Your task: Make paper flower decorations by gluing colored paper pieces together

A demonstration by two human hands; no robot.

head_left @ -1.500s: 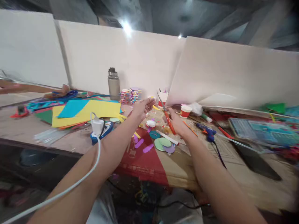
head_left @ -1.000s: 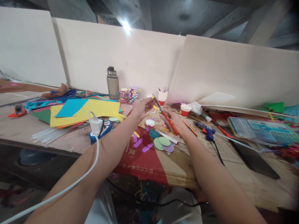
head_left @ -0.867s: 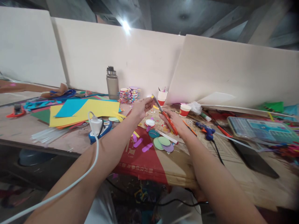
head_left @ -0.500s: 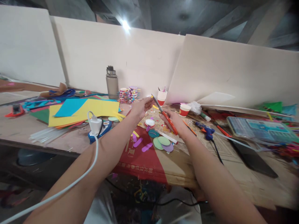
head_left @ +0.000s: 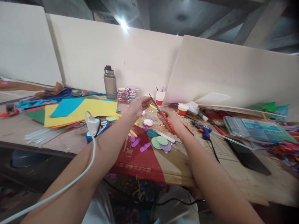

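My right hand [head_left: 168, 117] grips a pair of scissors [head_left: 165, 117] with orange-red handles, blades pointing up and to the left. At the blade tips, my left hand [head_left: 140, 105] pinches a small yellow paper piece [head_left: 149, 96]. Below the hands sits a white paper cup [head_left: 148, 123], a purple strip hanging from its side. Close to it are a teal disc [head_left: 152, 133], pale green paper discs [head_left: 163, 140] and a lilac disc [head_left: 166, 146]. Loose purple strips [head_left: 145, 147] lie on the red part of the cardboard.
Yellow paper sheets [head_left: 100, 107], a power strip [head_left: 102, 129] and a grey bottle [head_left: 110, 84] are on the left. Two decorated cup stacks [head_left: 131, 93] stand behind. Rightward are a red-white cup [head_left: 182, 109], blue glue gun [head_left: 206, 131], black phone [head_left: 247, 157] and plastic case [head_left: 254, 126]. A white cable crosses my left forearm.
The whole view has shifted slightly, so things appear a little further left. Both hands keep nearly the same pose, with the scissors still by the yellow piece.
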